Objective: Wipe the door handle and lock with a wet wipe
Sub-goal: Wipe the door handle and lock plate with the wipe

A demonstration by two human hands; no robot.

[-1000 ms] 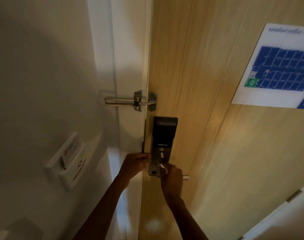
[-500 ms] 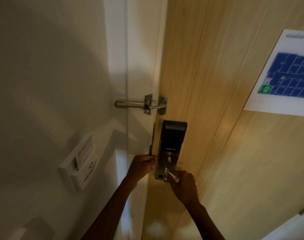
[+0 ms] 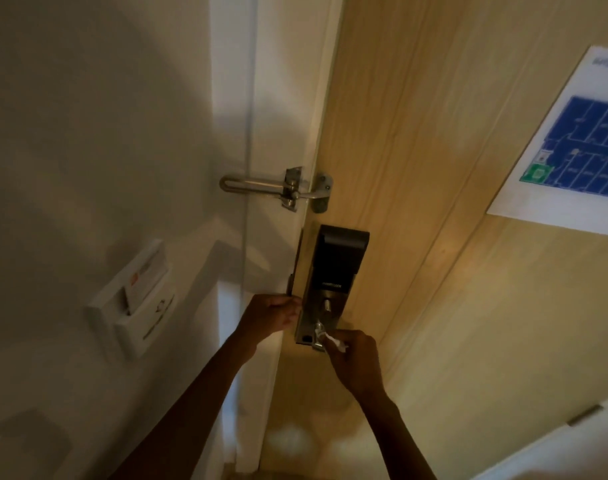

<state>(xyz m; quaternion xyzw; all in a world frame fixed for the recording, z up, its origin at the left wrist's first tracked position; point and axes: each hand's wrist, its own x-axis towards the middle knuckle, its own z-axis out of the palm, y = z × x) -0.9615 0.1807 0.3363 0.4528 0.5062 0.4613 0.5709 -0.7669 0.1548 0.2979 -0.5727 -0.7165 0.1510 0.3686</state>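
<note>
Crumpled white wet wipe (image 3: pixel 334 342) against silver door handle (image 3: pixel 319 337) (below black lock (image 3: pixel 333 268))

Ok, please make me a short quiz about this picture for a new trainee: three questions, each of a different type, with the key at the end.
1. Multiple choice: what does the right hand hold against the silver metal lever handle?
A) a blue sponge
B) a crumpled white wet wipe
C) a yellow cloth

2. True or false: the silver swing-bar door guard sits below the black rectangular electronic lock.

3. Fill in: the left hand grips the edge of the ____.

Key
1. B
2. False: it sits above the lock.
3. The light wooden door.
</note>
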